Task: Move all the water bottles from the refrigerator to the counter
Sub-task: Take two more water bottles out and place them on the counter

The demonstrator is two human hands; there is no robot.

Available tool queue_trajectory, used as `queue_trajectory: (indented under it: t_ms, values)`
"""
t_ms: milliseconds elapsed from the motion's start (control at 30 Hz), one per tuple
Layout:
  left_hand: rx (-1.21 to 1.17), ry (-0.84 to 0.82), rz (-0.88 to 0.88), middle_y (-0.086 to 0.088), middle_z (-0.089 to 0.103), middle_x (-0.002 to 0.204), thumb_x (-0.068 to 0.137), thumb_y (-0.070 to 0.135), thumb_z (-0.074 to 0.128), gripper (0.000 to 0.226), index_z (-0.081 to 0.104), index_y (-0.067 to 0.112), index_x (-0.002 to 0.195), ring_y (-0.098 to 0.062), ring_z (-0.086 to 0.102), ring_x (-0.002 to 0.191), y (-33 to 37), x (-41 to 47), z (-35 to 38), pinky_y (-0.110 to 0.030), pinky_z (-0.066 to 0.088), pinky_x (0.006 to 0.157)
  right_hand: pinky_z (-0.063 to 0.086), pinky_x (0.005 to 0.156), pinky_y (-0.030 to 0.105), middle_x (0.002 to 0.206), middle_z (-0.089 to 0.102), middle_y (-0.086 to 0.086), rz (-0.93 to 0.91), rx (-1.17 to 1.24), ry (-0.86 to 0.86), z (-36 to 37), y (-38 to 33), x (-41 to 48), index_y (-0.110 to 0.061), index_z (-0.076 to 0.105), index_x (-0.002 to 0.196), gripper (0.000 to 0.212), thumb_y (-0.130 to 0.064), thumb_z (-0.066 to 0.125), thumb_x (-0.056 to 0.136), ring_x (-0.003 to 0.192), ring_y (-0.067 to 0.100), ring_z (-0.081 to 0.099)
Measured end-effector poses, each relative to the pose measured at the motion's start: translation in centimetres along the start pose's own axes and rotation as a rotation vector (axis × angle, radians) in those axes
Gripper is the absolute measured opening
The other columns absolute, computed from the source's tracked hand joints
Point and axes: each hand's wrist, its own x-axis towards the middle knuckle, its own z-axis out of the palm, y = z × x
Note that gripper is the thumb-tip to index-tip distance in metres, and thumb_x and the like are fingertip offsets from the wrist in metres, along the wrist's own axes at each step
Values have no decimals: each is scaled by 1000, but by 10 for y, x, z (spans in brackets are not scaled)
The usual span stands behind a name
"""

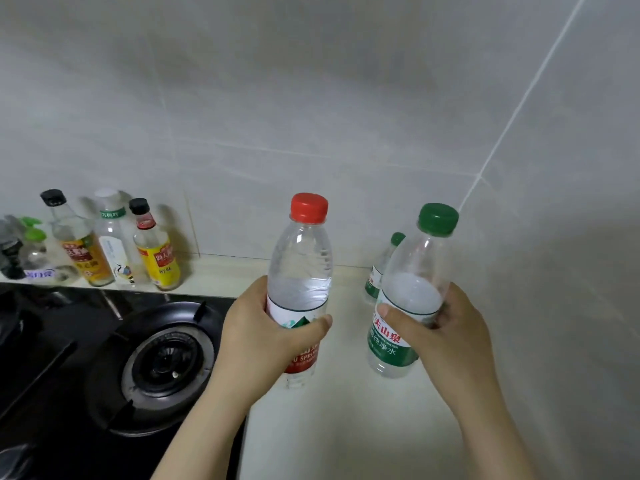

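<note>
The left hand (263, 337) is clamped around the middle of a clear plastic water bottle with a red cap (300, 271). Its thumb lies in front across the white and red label, so most of the label text is covered. The right hand (446, 334) grips a clear plastic water bottle with a green cap (410, 292) in the same way, with the thumb on the green label and the other fingers curled behind.

Both bottles are roughly upright and low over the pale cream surface (346, 434). The red-capped one is beside the edge of the black gas stove (162, 362), which is cut off at the left and at the bottom. Whether the bottoms of the two bottles touch the surface I cannot tell.

Behind the right bottle, near the corner of the grey tiled wall (346, 116), a third water bottle with a green cap (379, 268) stands on the surface. It is mostly hidden, and only its cap, shoulder and a strip of label show.

At the far left a row of glass condiment bottles (114, 244) stands along the wall. They are blurred, and the outermost ones are cut off by the frame edge.
</note>
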Motion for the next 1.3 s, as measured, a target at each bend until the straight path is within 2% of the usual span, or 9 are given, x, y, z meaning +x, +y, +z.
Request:
queue_trajectory:
  t_ms: [200, 400, 533, 633, 800, 900, 1033, 1133, 1300]
  values:
    - [36, 16, -100, 5, 71, 84, 61, 20, 88, 39, 63, 24, 91, -1, 66, 76, -31, 24, 25, -10, 49, 59, 50, 67, 15, 90, 71, -20, 58, -3, -95, 15, 37, 32, -32, 64, 100, 44, -19, 86, 65, 81, -4, 66]
    - [80, 28, -183, 3, 70, 82, 58, 18, 89, 41, 62, 23, 89, -7, 66, 79, -58, 52, 49, -17, 48, 63, 56, 83, 37, 105, 70, -12, 97, -24, -127, 33, 72, 69, -37, 50, 125, 81, -37, 79, 50, 92, 9, 68]
    - [90, 12, -234, 3, 70, 84, 58, 17, 89, 43, 60, 25, 89, -5, 65, 78, -77, 73, 62, -17, 48, 63, 58, 81, 39, 101, 70, -11, 166, -29, -140, 51, 98, 88, -38, 52, 113, 72, -42, 79, 47, 89, 9, 68]
    - [108, 6, -277, 4, 69, 83, 59, 17, 89, 42, 60, 25, 88, -4, 65, 77, -93, 86, 72, -16, 46, 61, 57, 78, 34, 98, 70, -11, 219, -36, -161, 65, 120, 101, -37, 55, 108, 67, -41, 80, 46, 90, 10, 68]
    - [142, 4, -339, 3, 69, 80, 58, 18, 89, 41, 60, 25, 88, -5, 65, 74, -120, 106, 85, -17, 48, 59, 55, 77, 30, 100, 65, -13, 255, -56, -158, 85, 147, 121, -38, 55, 99, 54, -18, 88, 62, 92, 7, 64]
    - [152, -4, -363, 1, 68, 78, 58, 17, 88, 40, 60, 23, 87, -7, 65, 69, -134, 118, 91, -19, 50, 57, 55, 77, 31, 100, 66, -12, 254, -70, -125, 96, 160, 137, -36, 57, 101, 53, -20, 88, 61, 90, 5, 64]
    - [123, -41, -394, -8, 68, 77, 60, 8, 86, 37, 61, 14, 86, -8, 59, 53, -146, 131, 99, -13, 47, 46, 47, 66, 12, 93, 65, -18, 229, -89, -83, 110, 170, 160, -37, 58, 97, 49, -19, 88, 63, 84, -6, 63]
    - [129, -39, -389, -6, 69, 76, 58, 10, 87, 37, 62, 15, 86, -18, 63, 66, -155, 139, 104, -17, 50, 50, 47, 66, 10, 97, 66, -16, 190, -111, -56, 120, 176, 176, -32, 59, 106, 52, -21, 87, 64, 87, -2, 64]
    - [131, -26, -398, 8, 69, 78, 57, 16, 89, 39, 63, 22, 85, -12, 66, 70, -162, 149, 108, -31, 57, 64, 49, 71, 10, 104, 68, -12, 119, -118, -6, 132, 183, 197, -27, 56, 117, 58, -22, 85, 67, 93, 3, 65]
